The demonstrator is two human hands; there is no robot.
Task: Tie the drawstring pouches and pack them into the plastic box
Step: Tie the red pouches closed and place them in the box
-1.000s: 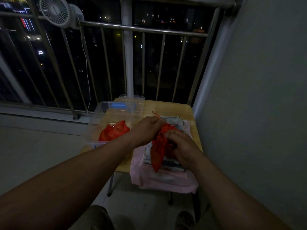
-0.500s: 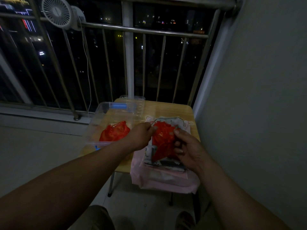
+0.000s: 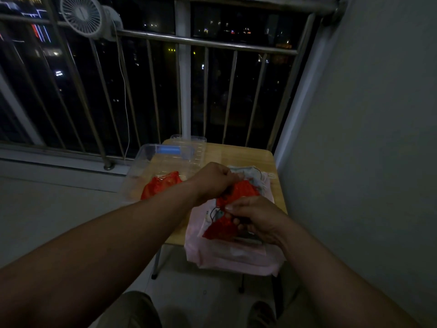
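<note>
The red pouch [image 3: 244,192], held spread flat between the hands half a second ago, is now bunched and drawn out on a slant. The left grip [image 3: 214,179] has shifted over its upper end. The right grip [image 3: 255,218] has dropped to its lower part, where the curled fingers seem to pinch the cloth.

Left arm: bare forearm stretched from the lower left toward the middle, wrist straight.
Left hand [image 3: 214,179]: knuckles up, fingers curled down, pinching the upper end of the red pouch [image 3: 243,191].
Right arm: bare forearm angled in from the lower right.
Right hand [image 3: 256,220]: back facing up, fingers curled inward, gripping the pouch's lower part.
Hands: near each other, the left farther out.
</note>
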